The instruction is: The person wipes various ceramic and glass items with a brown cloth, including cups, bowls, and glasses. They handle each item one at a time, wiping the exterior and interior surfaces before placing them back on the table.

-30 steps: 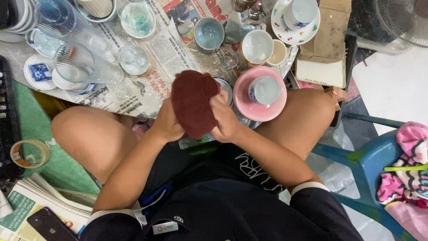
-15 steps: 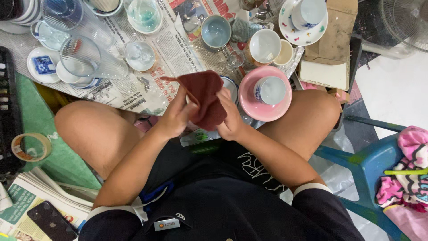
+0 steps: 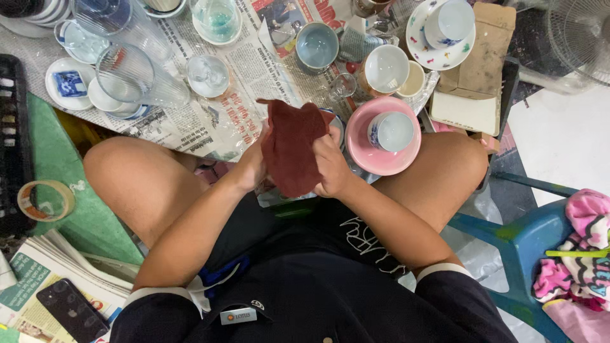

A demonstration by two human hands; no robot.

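Observation:
A dark red cloth (image 3: pixel 293 147) hangs between both hands above my lap. My left hand (image 3: pixel 252 164) grips its left edge, and my right hand (image 3: pixel 332 164) grips its right edge, fingers wrapped into the fabric. Whatever lies inside the cloth is hidden. Just right of my right hand sits a pink bowl (image 3: pixel 376 155) with a white and blue cup (image 3: pixel 391 130) in it. Behind the cloth a small dish rim (image 3: pixel 337 124) peeks out.
Newspaper (image 3: pixel 241 76) covers the floor ahead, crowded with glasses (image 3: pixel 130 73), small bowls (image 3: pixel 316 46) and a patterned saucer with a cup (image 3: pixel 445 28). A tape roll (image 3: pixel 44 200) and phone (image 3: pixel 71 310) lie at left. A blue plastic chair (image 3: pixel 530 238) with pink cloth stands at right.
The cloth, spread flat in front of my hands a second ago, is now folded and bunched between them, with both hands closing in on it.

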